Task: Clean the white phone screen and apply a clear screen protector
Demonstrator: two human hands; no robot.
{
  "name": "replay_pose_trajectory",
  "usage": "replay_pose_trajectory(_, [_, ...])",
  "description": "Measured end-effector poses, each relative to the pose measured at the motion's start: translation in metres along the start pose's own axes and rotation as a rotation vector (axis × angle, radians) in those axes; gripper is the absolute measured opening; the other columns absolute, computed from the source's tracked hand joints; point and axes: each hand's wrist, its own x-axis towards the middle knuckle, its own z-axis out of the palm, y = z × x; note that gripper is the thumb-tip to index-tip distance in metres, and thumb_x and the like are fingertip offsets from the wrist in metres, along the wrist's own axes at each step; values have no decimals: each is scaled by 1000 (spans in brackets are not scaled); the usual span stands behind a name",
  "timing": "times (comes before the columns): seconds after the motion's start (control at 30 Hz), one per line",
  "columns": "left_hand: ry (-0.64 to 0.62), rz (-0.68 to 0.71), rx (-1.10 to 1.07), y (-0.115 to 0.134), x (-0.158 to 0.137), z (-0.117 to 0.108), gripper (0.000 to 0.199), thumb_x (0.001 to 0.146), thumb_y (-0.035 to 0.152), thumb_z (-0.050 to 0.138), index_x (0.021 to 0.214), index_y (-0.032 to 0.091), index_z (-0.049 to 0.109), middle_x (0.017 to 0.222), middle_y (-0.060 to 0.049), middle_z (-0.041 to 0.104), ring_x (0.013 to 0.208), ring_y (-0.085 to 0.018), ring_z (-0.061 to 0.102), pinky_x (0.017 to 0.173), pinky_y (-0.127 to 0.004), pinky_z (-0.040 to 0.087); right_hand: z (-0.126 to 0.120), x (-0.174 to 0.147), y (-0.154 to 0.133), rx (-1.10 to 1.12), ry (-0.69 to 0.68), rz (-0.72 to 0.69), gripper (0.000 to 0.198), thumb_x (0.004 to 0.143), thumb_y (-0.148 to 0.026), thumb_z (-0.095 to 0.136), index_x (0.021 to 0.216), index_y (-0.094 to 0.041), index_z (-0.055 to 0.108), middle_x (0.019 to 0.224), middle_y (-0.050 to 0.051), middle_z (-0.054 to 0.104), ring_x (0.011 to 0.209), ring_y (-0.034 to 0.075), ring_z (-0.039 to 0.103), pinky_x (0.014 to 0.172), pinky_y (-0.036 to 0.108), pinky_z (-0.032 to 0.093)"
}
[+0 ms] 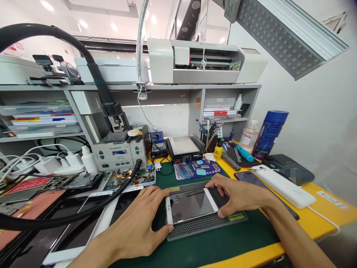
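A white-framed smartphone [192,206] lies screen up on a grey perforated mat [192,231], its dark screen reflecting light. My left hand [139,219] is at the phone's left end, thumb by the near corner and index finger by the far corner. At the right end, my right hand [237,195] has its thumb at the near corner and its curled fingers at the far one. Between them the two hands hold the phone by its short ends. The lower fingers of my left hand are partly hidden.
Left are several phones [74,219], a tray of small parts [131,176] and a black hose [83,219] arching low across them. Behind stand a rework station [119,154] and a heating plate [184,149]. Right lie a dark phone [267,191] and a white power strip [284,186].
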Motion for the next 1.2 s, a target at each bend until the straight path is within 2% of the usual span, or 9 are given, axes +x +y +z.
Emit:
replay_pose_trajectory(0.63, [-41, -32, 2, 0, 0, -1, 60, 85, 41, 62, 140, 29, 41, 131, -7, 55, 126, -30, 47, 106, -49, 41, 1, 1, 3, 11, 1, -7, 79, 63, -53, 81, 130, -26, 49, 98, 1, 46, 85, 20, 52, 67, 27, 40])
replay_pose_trajectory(0.9, [-24, 9, 46, -6, -1, 4, 60, 85, 41, 61, 140, 32, 39, 132, -6, 54, 126, -30, 47, 106, -50, 41, 0, 1, 3, 10, -10, 11, 78, 64, -55, 80, 130, -28, 49, 98, 0, 47, 82, 19, 53, 64, 27, 39])
replay_pose_trajectory(1.1, [-57, 59, 73, -6, -1, 4, 40, 87, 37, 58, 125, 29, 52, 131, -4, 54, 124, -27, 48, 107, -45, 42, 3, 1, 9, 17, 19, 5, 81, 62, -54, 82, 130, -28, 49, 98, 0, 49, 84, 20, 54, 66, 27, 40])
replay_pose_trajectory(1.2, [-58, 73, 78, -6, 0, 4, 39, 87, 37, 58, 125, 29, 53, 133, -4, 54, 125, -26, 47, 107, -44, 42, 2, 0, 7, 13, 15, 8, 80, 62, -54, 82, 130, -28, 50, 98, 0, 49, 84, 19, 54, 66, 27, 40])
